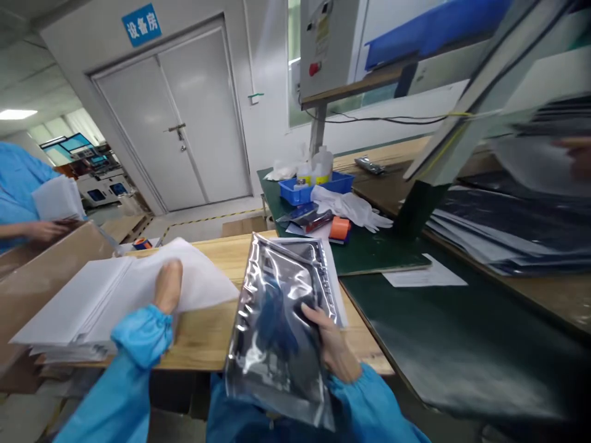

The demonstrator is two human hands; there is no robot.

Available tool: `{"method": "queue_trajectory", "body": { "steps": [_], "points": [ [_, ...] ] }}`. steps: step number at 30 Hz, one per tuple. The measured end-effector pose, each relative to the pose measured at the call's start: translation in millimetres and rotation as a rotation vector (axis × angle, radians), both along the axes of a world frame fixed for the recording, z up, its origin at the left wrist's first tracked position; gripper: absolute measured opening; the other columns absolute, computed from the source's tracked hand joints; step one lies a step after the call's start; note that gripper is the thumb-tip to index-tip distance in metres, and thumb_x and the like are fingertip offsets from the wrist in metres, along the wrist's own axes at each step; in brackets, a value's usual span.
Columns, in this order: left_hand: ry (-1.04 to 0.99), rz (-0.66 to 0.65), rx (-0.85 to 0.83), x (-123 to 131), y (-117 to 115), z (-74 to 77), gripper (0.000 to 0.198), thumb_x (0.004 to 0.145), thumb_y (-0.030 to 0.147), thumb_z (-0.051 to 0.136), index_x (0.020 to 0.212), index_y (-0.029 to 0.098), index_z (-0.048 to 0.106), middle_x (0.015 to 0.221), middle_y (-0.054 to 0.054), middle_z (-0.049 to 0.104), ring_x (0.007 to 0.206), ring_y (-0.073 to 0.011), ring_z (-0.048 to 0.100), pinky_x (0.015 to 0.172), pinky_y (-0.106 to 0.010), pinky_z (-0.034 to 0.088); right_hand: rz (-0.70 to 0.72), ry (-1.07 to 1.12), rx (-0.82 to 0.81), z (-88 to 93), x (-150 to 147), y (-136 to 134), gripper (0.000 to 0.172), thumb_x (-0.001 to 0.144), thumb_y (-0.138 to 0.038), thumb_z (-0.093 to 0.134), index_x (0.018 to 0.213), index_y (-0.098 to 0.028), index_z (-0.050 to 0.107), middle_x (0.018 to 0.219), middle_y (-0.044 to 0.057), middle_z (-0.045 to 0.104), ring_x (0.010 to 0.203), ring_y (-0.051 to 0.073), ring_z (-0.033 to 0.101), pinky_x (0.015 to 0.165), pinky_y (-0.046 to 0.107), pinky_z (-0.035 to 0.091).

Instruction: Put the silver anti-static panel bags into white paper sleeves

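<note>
My right hand (335,344) grips the right edge of a shiny clear plastic bag (277,332) with a dark flat panel inside, its thumb lying on top. The bag is tilted above the near edge of the wooden table. Behind it lies another dark bagged panel (305,249) on a white sheet. At the left, my left hand (168,286) is closed on a thin white sheet (198,277), which curls up beside the hand. Its fingers are mostly hidden and slightly blurred. A stack of white sheets (78,304) lies just left of that hand.
A cardboard box (50,264) stands at the left, with a co-worker in blue (23,184) behind it. On the green mat are a blue tray (295,192) with bottles, white gloves (351,206) and an orange roll (340,229). Several bagged panels (498,227) are stacked at right.
</note>
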State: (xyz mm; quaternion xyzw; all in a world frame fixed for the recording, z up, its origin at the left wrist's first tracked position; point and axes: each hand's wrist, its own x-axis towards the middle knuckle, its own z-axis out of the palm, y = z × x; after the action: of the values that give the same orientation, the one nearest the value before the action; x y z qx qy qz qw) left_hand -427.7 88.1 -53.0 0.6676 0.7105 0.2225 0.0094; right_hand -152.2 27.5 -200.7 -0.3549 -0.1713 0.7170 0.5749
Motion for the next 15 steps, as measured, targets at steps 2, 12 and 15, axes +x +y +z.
{"method": "queue_trajectory", "body": {
  "steps": [2,12,15],
  "points": [
    [0.059,-0.052,0.004,15.5,23.9,27.0,0.018,0.078,0.014,0.047,0.071,0.016,0.063,0.079,-0.008,0.061,0.091,-0.0229,0.059,0.085,-0.034,0.043,-0.026,-0.03,-0.083,3.8,15.1,-23.7,0.035,0.053,-0.031,0.083,0.083,-0.019,0.07,0.069,0.006,0.073,0.063,0.026,0.07,0.066,0.038,0.058],
    [0.644,-0.634,-0.24,115.2,26.9,-68.3,0.026,0.082,0.005,0.046,0.075,0.013,0.07,0.087,-0.014,0.067,0.091,-0.027,0.063,0.077,-0.038,0.039,-0.22,-0.214,-0.346,-15.0,31.6,-145.6,0.043,0.045,-0.039,0.087,0.079,-0.019,0.07,0.064,0.006,0.07,0.052,0.024,0.065,0.048,0.033,0.051],
    [0.538,-0.514,-0.187,104.5,10.1,-101.6,0.02,0.083,0.017,0.052,0.088,0.015,0.071,0.093,-0.014,0.068,0.088,-0.0285,0.063,0.07,-0.037,0.041,-0.203,-0.287,-0.332,-11.5,24.3,-140.5,0.041,0.046,-0.043,0.085,0.072,-0.016,0.07,0.064,0.006,0.069,0.053,0.021,0.063,0.05,0.03,0.05]
  ]
}}
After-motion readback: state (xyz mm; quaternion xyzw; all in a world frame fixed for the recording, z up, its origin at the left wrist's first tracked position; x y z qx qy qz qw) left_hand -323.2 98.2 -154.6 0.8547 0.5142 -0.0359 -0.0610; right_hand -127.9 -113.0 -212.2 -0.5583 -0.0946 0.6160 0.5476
